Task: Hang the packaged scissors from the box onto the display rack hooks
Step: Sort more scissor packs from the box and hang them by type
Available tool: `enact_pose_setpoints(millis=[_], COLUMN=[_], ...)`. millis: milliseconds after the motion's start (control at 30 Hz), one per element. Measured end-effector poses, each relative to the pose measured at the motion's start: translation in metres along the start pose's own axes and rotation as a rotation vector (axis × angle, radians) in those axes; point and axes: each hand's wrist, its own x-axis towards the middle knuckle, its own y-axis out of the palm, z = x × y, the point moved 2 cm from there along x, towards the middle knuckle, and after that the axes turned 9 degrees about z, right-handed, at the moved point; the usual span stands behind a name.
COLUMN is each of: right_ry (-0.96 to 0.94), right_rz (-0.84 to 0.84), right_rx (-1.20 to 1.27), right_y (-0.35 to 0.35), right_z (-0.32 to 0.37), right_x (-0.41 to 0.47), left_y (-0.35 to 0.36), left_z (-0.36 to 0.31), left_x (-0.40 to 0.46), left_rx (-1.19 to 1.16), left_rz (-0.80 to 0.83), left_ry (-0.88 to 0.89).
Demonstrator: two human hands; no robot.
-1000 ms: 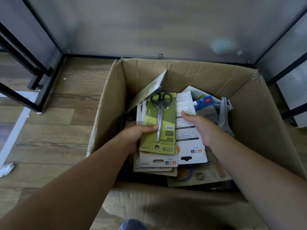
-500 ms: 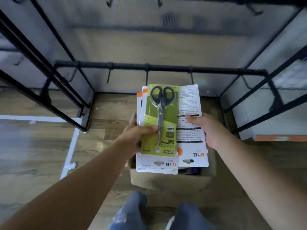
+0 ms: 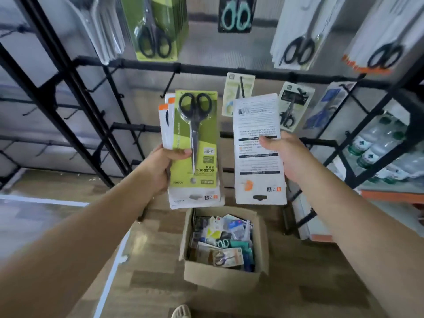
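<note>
My left hand [image 3: 164, 165] grips a stack of scissors packages, a green one with black-handled scissors [image 3: 195, 138] on top, upside down, with white packs behind it. My right hand [image 3: 286, 154] holds a single white package [image 3: 258, 152] with its printed back toward me, hang hole at the bottom. Both are raised in front of the black display rack [image 3: 229, 71]. An empty hook [image 3: 168, 84] juts from the rail above the green pack. The cardboard box [image 3: 222, 277] stands open on the floor below, holding several more packages.
Packaged scissors hang on the rack: a green pack [image 3: 153, 31] upper left, a teal pair [image 3: 236, 14] at top centre, white packs [image 3: 300, 37] at the upper right, and smaller packs [image 3: 238, 95] on the middle rail. Water bottles [image 3: 376, 143] stand on a shelf to the right. The floor is wood.
Both hands have lifted the packages out of the box up to rack height and moved apart. My view has risen from the box to the rack.
</note>
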Motion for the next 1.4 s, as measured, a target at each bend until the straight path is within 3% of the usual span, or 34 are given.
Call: enact_pose_setpoints(millis=[333,600,733,933,1100,1300,1400], right_ry=[-0.073,0.034,-0.035,-0.162,-0.149,-0.322,-0.280], right_rz=[-0.074,0.231,0.111,0.138,0.132,0.337,0.458], right_rx=[-0.060,0.162,0.076,0.224,0.095,0.059,0.002], right_y=[0.037,0.068,0.078,0.088,0.084,0.067,0.061], right_z=[0.043,0.074,0.093,0.110,0.107,0.136,0.138], right_x=[-0.002,-0.011,-0.016,-0.017,-0.014,-0.022,-0.023], left_y=[0.029,0.044,0.058,0.067,0.062,0.041,0.036], left_z=[-0.045,-0.078,-0.091,-0.093,-0.095,-0.109,-0.122], left_x=[-0.024,-0.029,-0.032,-0.028,-0.024,-0.027,-0.030], left_rx=[-0.074,-0.046,0.024,0.021,0.038,0.305,0.445], left_rz=[0.036,0.069,0.154,0.236,0.265,0.271,0.279], left_ry=[0.175,0.326,0.410,0.384,0.317,0.322,0.311])
